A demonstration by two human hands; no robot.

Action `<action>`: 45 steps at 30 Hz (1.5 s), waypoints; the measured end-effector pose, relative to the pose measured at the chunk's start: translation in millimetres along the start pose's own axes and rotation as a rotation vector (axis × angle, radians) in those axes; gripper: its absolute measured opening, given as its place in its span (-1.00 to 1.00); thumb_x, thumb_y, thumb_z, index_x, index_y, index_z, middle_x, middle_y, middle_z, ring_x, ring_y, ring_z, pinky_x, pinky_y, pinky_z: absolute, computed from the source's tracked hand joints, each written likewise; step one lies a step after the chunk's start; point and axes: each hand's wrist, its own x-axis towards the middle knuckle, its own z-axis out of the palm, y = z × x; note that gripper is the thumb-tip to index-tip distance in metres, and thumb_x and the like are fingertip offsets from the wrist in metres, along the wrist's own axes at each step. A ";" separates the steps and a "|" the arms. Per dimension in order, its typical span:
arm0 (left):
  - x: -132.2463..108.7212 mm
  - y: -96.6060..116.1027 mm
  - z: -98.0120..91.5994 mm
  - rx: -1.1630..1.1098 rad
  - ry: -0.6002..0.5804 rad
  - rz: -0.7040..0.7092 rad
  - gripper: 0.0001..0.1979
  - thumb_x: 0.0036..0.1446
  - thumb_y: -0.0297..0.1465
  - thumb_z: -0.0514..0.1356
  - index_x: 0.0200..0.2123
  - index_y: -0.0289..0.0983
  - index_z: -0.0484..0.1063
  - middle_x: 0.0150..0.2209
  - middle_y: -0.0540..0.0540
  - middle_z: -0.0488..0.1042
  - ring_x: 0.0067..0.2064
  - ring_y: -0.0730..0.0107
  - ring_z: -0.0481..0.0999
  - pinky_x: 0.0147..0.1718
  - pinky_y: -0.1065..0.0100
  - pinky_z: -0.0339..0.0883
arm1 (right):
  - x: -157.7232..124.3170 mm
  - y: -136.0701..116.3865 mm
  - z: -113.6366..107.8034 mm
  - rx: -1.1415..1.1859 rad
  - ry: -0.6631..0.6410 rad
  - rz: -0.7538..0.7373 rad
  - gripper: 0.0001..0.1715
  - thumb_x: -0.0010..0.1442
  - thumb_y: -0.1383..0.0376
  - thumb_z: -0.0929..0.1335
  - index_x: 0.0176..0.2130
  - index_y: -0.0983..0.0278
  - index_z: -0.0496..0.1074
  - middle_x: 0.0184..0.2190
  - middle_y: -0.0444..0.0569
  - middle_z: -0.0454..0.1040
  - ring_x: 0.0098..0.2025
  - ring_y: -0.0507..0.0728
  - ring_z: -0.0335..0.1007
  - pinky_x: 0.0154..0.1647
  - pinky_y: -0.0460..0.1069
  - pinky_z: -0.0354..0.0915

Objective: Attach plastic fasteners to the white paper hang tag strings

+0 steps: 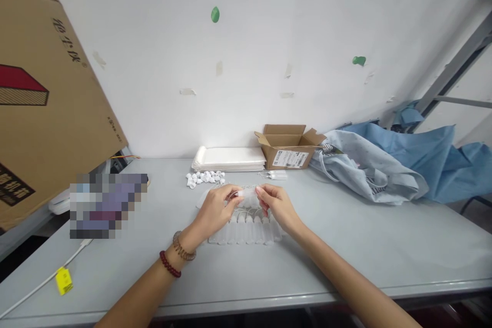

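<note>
Between my two hands is a small translucent tube (pixel 250 194) with a white end. My left hand (pixel 219 212) pinches the white end at its left, with a thin cord by the fingers. The fingertips of my right hand (pixel 280 208) are closed at the tube's right end, and the exact contact is too small to make out. Below my hands lies a row of similar translucent tubes (pixel 246 233), side by side, with white tops and looped cords. More translucent pieces behind the hands are partly hidden. Small white caps (pixel 205 178) lie in a loose pile beyond my left hand.
At the wall stand a stack of white sheets or pouches (pixel 230 159) and an open cardboard box (pixel 289 156). A single tube (pixel 277 175) lies before the box. Blue-grey cloth (pixel 369 169) covers the right. A blurred-out item (pixel 109 205), cable (pixel 46 279) and large carton (pixel 46 87) are left.
</note>
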 end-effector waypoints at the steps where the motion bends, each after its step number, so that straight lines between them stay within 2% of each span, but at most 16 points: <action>1: 1.5 -2.3 -1.2 -0.015 -0.003 -0.016 -0.84 0.15 -0.36 0.12 -0.23 -0.26 0.44 -0.32 -0.04 0.52 -0.29 0.36 0.47 -0.25 0.38 0.31 | 1.2 -0.3 -1.5 -0.006 0.006 -0.006 -0.54 0.13 0.02 0.29 -0.58 0.27 0.20 -0.71 -0.23 0.14 -0.70 -0.05 0.07 -0.66 -0.10 0.06; 5: 9.8 -21.4 -16.3 0.030 0.023 -0.133 -0.79 0.12 -0.37 0.13 -0.18 -0.28 0.45 -0.21 -0.11 0.54 -0.19 0.30 0.51 -0.18 0.35 0.35 | 9.3 -0.6 -16.3 -0.069 0.126 -0.090 -0.56 0.15 0.03 0.28 -0.56 0.29 0.26 -0.68 -0.20 0.19 -0.66 -0.04 0.11 -0.61 -0.10 0.10; 7: 13.4 -34.6 -29.2 0.176 0.077 -0.217 -0.77 0.12 -0.41 0.10 -0.17 -0.32 0.45 -0.21 -0.15 0.55 -0.18 0.25 0.51 -0.17 0.30 0.35 | 15.7 1.3 -30.0 -0.096 0.218 -0.134 -0.59 0.14 0.03 0.28 -0.48 0.31 0.33 -0.65 -0.17 0.24 -0.63 -0.02 0.16 -0.58 -0.09 0.16; 9: 15.1 -47.1 -42.6 0.396 0.093 -0.273 -0.75 0.12 -0.47 0.07 -0.16 -0.37 0.47 -0.20 -0.22 0.54 -0.15 0.17 0.51 -0.11 0.23 0.32 | 23.0 5.3 -46.4 -0.127 0.306 -0.150 -0.60 0.10 0.03 0.30 -0.32 0.34 0.41 -0.56 -0.12 0.33 -0.59 0.02 0.23 -0.58 -0.07 0.20; 12: 14.7 -60.2 -57.7 0.632 0.062 -0.337 -0.69 0.13 -0.50 0.03 -0.11 -0.42 0.47 -0.14 -0.32 0.52 -0.09 0.06 0.49 -0.08 0.19 0.29 | 33.3 13.9 -71.3 -0.311 0.380 -0.154 -0.57 0.07 0.08 0.31 -0.21 0.37 0.44 -0.54 -0.08 0.38 -0.54 0.07 0.32 -0.55 -0.06 0.24; 17: 13.7 -67.1 -62.8 0.730 -0.010 -0.414 -0.66 0.15 -0.51 0.01 -0.09 -0.40 0.49 -0.12 -0.33 0.52 -0.04 0.04 0.47 -0.09 0.23 0.29 | 43.3 25.6 -100.0 -0.534 0.316 -0.014 -0.59 0.07 0.18 0.28 -0.16 0.37 0.46 -0.47 -0.01 0.46 -0.45 0.12 0.42 -0.49 -0.05 0.27; 22: 15.9 -68.0 -58.6 0.715 -0.040 -0.420 -0.67 0.15 -0.50 0.02 -0.10 -0.39 0.51 -0.12 -0.30 0.53 -0.05 0.08 0.48 -0.09 0.27 0.28 | 48.5 35.9 -113.8 -0.669 0.246 0.023 -0.62 0.04 0.26 0.29 -0.17 0.38 0.48 -0.50 -0.01 0.48 -0.46 0.11 0.40 -0.46 -0.06 0.26; 27: 15.6 -71.0 -57.1 0.704 -0.064 -0.420 -0.69 0.13 -0.51 0.03 -0.13 -0.38 0.52 -0.12 -0.30 0.53 -0.03 0.08 0.47 -0.08 0.27 0.27 | 51.3 45.2 -114.5 -0.753 0.219 -0.001 -0.68 0.01 0.33 0.32 -0.21 0.37 0.51 -0.49 -0.04 0.49 -0.51 0.06 0.36 -0.41 -0.06 0.24; 32: 13.5 -72.6 -55.8 0.695 -0.061 -0.405 -0.70 0.12 -0.53 0.03 -0.18 -0.35 0.52 -0.15 -0.26 0.55 -0.05 0.11 0.48 -0.11 0.30 0.27 | 51.3 48.3 -108.1 -0.861 0.206 -0.067 -0.71 0.05 0.37 0.33 -0.19 0.31 0.51 -0.39 -0.01 0.52 -0.40 0.09 0.42 -0.33 -0.07 0.23; 36: 11.2 -71.8 -55.2 0.692 -0.043 -0.391 -0.72 0.08 -0.54 0.04 -0.24 -0.33 0.52 -0.17 -0.24 0.55 -0.07 0.13 0.49 -0.13 0.31 0.27 | 50.8 50.2 -103.5 -0.953 0.246 -0.096 -0.72 0.06 0.38 0.34 -0.17 0.30 0.50 -0.28 0.05 0.52 -0.34 0.12 0.41 -0.26 -0.04 0.21; 40: 9.8 -69.6 -56.4 0.706 0.013 -0.416 -0.73 0.02 -0.56 0.05 -0.24 -0.32 0.49 -0.23 -0.23 0.55 -0.12 0.12 0.51 -0.18 0.31 0.29 | 46.1 43.1 -96.4 -0.997 0.324 -0.149 -0.69 0.11 0.35 0.32 -0.11 0.31 0.46 -0.15 0.10 0.47 -0.35 0.11 0.39 -0.28 -0.03 0.20; 43: 10.4 -64.2 -55.9 0.725 0.116 -0.441 -0.70 0.01 -0.52 0.07 -0.16 -0.35 0.45 -0.23 -0.26 0.54 -0.15 0.07 0.51 -0.21 0.28 0.31 | 38.6 29.8 -85.2 -0.905 0.368 -0.272 -0.76 0.14 0.27 0.29 -0.20 0.31 0.47 -0.28 0.05 0.49 -0.39 0.10 0.37 -0.31 -0.04 0.21; 45: 12.0 -58.2 -53.4 0.694 0.177 -0.439 -0.68 0.01 -0.50 0.08 -0.13 -0.37 0.43 -0.23 -0.26 0.53 -0.15 0.08 0.51 -0.19 0.27 0.32 | 32.9 21.2 -74.3 -0.796 0.300 -0.302 -0.79 0.15 0.25 0.28 -0.30 0.30 0.46 -0.42 -0.02 0.49 -0.42 0.08 0.35 -0.35 -0.05 0.21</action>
